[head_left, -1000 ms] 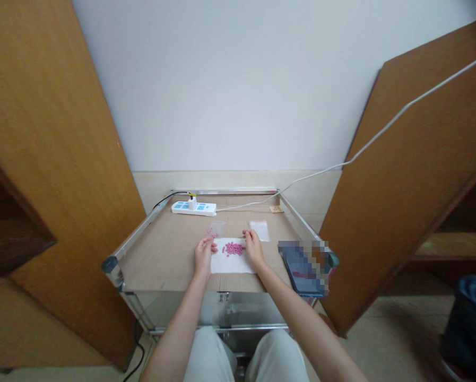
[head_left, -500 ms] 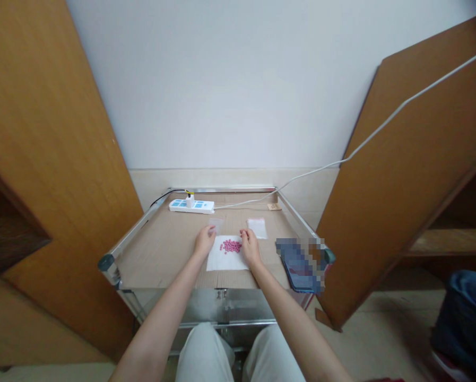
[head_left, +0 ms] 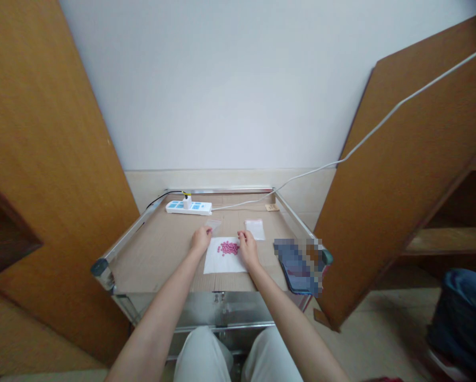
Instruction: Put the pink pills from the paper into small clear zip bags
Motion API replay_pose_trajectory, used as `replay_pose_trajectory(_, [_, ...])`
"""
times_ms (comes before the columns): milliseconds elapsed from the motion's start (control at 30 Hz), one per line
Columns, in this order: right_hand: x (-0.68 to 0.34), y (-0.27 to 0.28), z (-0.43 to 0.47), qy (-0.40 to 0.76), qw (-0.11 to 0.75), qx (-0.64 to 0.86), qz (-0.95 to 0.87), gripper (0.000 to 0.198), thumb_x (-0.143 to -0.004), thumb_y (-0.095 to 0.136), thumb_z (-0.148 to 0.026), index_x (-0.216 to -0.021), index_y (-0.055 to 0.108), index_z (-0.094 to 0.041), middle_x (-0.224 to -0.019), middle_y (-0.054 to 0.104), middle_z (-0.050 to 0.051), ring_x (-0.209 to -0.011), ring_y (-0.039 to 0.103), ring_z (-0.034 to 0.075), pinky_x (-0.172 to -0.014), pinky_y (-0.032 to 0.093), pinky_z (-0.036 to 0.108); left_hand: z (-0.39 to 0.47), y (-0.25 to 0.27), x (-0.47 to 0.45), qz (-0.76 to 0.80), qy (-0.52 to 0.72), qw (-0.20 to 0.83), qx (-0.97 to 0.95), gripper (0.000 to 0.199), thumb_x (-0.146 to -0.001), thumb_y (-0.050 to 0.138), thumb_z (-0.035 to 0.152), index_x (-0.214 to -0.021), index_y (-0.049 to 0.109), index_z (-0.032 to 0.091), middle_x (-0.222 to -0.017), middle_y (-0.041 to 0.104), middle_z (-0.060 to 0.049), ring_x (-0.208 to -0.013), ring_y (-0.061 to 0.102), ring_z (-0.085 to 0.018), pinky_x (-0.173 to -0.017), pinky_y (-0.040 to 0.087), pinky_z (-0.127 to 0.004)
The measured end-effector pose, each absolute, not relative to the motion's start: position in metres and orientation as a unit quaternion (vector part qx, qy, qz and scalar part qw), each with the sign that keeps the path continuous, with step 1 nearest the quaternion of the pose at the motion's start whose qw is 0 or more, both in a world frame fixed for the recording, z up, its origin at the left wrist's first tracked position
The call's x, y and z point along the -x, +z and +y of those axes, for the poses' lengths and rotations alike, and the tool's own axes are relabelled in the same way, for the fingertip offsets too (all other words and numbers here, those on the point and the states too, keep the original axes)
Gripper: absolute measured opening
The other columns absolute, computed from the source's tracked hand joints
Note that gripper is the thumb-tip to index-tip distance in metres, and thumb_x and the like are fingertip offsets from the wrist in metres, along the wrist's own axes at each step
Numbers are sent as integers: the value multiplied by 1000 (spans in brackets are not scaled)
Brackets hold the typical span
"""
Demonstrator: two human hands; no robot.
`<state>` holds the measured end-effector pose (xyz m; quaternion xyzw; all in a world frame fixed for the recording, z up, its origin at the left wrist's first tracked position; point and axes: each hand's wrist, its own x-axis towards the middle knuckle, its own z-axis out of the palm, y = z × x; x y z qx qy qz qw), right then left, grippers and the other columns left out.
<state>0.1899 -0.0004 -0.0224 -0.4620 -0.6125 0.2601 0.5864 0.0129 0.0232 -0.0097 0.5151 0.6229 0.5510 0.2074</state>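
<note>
A loose cluster of small pink tablet-like pieces (head_left: 228,248) lies on a white sheet (head_left: 216,265) in front of me. To the left of it, my left hand (head_left: 201,240) is closed, its fingertips pinched at the near edge of a small clear plastic bag (head_left: 214,225). My right hand (head_left: 248,249) covers the sheet's right edge beside the pink pieces. Thumb and fingers are pressed together there; anything between them is too small to make out. Just beyond this hand lies a stack of clear plastic bags (head_left: 255,229).
A cardboard-covered table (head_left: 158,254) has a raised metal rim. On it are a white power strip (head_left: 189,207) with a plug, its white cable (head_left: 301,176), and a dark, partly blurred phone-like object (head_left: 297,268). Wooden panels flank the table; another person's leg (head_left: 455,318) is at right.
The view has shifted slightly, moving everything a little leftward. My left hand has drawn slightly left from the sheet; my right hand stays closed beside the pink pieces.
</note>
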Motion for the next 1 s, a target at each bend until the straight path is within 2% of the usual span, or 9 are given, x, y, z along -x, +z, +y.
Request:
replay_pose_trajectory(200, [-191,-23,0,261,586,458,-615,21,-77,34,-27,-77,53,-18,-77,54,4,-77,48,16,-71,36,27,29,-2,-5,617,603,238,-445,13,-52,57,4,-54,60,17,-48,57,-3,-54,54,-17,-57,36,-23])
replay_pose_trajectory(600, [-191,-18,-3,255,580,469,-615,21,-77,35,-28,-77,53,-18,-75,54,4,-76,49,16,-70,36,27,29,21,12,553,675,270,-407,13,-58,54,13,-69,59,13,-67,61,-4,-63,56,-13,-61,42,-23])
replay_pose_trajectory(667, [-191,-18,-4,256,582,468,-614,21,-77,35,-28,-77,53,-17,-75,55,4,-76,49,16,-70,36,27,22,23,7,536,683,297,-398,16,-60,53,17,-74,58,13,-66,61,-3,-60,56,-12,-58,42,-23])
replay_pose_trajectory(800, [-191,-15,-5,258,589,466,-608,21,-76,37,-28,-78,55,-17,-77,55,4,-77,50,16,-70,37,26,2,24,-7,454,697,415,-368,23,-59,58,23,-79,55,13,-66,59,-2,-58,56,-10,-54,43,-20])
replay_pose_trajectory(1000, [-191,-14,-6,261,586,410,-648,23,-78,37,-27,-82,58,-17,-83,55,5,-83,49,15,-76,36,26,-22,19,-28,403,677,493,-368,32,-60,59,23,-90,48,17,-66,58,0,-60,58,-13,-52,45,-24])
